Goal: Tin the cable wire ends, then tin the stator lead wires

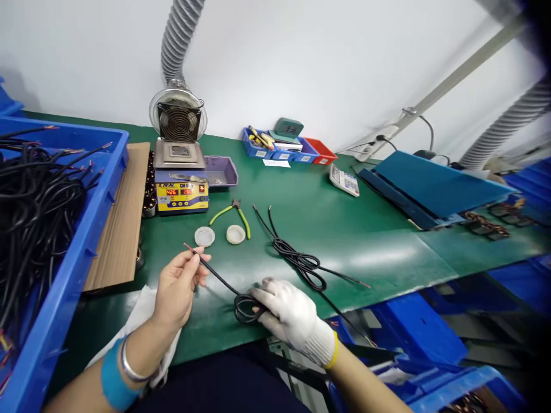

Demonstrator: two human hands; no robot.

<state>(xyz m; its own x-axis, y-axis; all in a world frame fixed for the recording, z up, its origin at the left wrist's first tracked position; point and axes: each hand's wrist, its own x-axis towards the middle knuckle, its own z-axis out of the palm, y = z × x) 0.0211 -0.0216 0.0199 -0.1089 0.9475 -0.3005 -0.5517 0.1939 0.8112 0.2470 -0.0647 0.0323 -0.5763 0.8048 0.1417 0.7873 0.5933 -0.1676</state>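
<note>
Between thumb and fingers, my bare left hand [177,287] pinches a black cable [217,276] close to its stripped end, where a thin reddish wire sticks out. My right hand [289,312], in a white glove, closes on the coiled part of that same cable just above the table edge. Two small round white dishes [235,234] lie beyond my left hand. Behind them rest diagonal cutters [236,204] with spread green handles. Another bundle of black cable [301,261] lies on the green table to the right of my hands.
At left, a blue crate [81,229] full of black cables stands beside cardboard [123,212]. A yellow soldering unit [182,197] sits below a fan and duct hose. Farther back are a purple tray [221,171], small bins [282,150], a calculator [344,180] and a blue panel [443,186].
</note>
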